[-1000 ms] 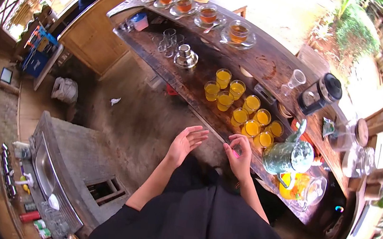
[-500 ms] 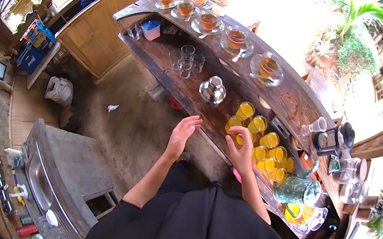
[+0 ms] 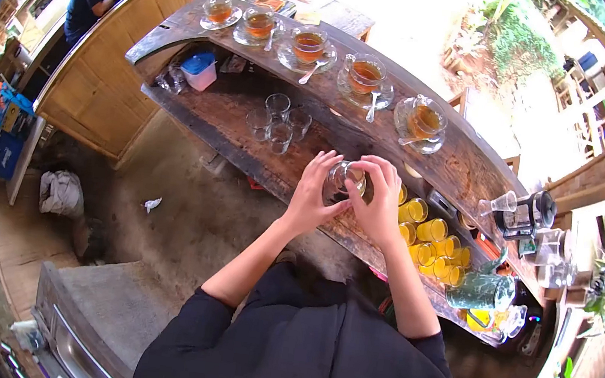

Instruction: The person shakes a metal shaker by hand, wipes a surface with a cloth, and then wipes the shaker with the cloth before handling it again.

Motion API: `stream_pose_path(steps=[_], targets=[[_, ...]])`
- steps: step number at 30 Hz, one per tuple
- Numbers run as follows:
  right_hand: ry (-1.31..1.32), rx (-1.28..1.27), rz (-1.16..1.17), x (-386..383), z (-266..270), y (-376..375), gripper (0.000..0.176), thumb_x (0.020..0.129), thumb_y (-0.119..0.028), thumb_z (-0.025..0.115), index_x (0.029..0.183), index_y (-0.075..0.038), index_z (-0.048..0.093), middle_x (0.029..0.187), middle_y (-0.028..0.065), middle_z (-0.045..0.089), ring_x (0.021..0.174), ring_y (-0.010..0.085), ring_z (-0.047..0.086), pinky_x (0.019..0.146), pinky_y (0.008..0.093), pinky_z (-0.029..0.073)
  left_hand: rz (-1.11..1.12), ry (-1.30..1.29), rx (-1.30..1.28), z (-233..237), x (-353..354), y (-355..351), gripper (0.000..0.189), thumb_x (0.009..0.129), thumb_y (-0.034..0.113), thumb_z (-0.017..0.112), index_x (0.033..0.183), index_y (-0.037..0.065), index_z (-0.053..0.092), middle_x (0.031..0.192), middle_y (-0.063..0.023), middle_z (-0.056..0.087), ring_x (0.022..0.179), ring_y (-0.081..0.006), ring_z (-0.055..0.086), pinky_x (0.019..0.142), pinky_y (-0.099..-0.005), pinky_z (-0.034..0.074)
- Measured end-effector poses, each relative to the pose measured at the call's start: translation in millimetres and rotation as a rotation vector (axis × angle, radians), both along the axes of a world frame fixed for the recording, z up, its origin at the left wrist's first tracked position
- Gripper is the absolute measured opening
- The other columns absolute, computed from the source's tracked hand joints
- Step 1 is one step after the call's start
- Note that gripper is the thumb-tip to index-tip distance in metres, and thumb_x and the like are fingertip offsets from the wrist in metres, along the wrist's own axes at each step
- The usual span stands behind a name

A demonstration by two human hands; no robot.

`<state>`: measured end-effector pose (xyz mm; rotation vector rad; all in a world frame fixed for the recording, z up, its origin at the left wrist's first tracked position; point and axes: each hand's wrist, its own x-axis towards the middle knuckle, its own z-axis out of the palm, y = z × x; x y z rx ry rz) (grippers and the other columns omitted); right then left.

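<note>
Left to right: four clear glasses (image 3: 277, 104) grouped on the lower worktop (image 3: 224, 120). Left hand (image 3: 307, 199) curled round one side of a shiny round vessel (image 3: 345, 179), right hand (image 3: 379, 207) round the other. Looks like the two-handed grasp step; can't tell how firm. Any lift needs even pressure, plus clearance from yellow drinks (image 3: 432, 230) just right. Green pot (image 3: 482, 292) beyond those.
</note>
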<state>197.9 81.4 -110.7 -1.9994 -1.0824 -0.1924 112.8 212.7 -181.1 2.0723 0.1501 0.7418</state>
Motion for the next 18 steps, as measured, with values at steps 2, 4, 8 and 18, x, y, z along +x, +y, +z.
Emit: stream_pose_path(steps=[2,4,8,18], targets=[[-0.101,-0.016,0.023,14.3,4.6,18.0,0.022,0.078,-0.018,0.069,0.098,-0.011,0.062,0.104,0.0073,0.059,0.105,0.0279,0.053,0.091,0.0413,0.037,-0.049,-0.043,-0.027,0.5,18.8,2.3,0.074,0.065,0.022,0.078,0.130,0.006,0.047,0.130,-0.0176,0.051,0.124,-0.0364,0.045,0.104,-0.0444,0.036],[-0.116,-0.053,0.007,25.1,4.7,37.8,0.022,0.079,-0.018,0.068,0.099,-0.011,0.062,0.104,0.0079,0.060,0.106,0.0283,0.053,0.092,0.0412,0.037,-0.120,-0.031,-0.022,-1.8,33.6,8.0,0.068,0.065,0.023,0.078,0.125,0.006,0.051,0.124,-0.0169,0.055,0.118,-0.0350,0.050,0.100,-0.0434,0.039],[-0.166,-0.191,0.005,36.5,1.2,76.4,0.023,0.082,-0.029,0.066,0.096,-0.012,0.062,0.097,0.0063,0.061,0.102,0.0263,0.054,0.090,0.0415,0.038,-0.222,0.036,-0.112,5.4,49.4,11.2,0.052,0.065,0.024,0.076,0.110,0.004,0.061,0.110,-0.0162,0.063,0.102,-0.0339,0.059,0.088,-0.0429,0.046],[-0.014,-0.436,-0.023,42.0,-11.1,90.8,0.034,0.086,-0.039,0.060,0.102,-0.009,0.059,0.098,0.0101,0.061,0.099,0.0293,0.057,0.086,0.0416,0.041,-0.145,0.079,-0.227,-8.9,57.8,7.4,0.048,0.070,0.025,0.071,0.112,0.003,0.059,0.107,-0.0192,0.064,0.101,-0.0351,0.061,0.082,-0.0438,0.047]])
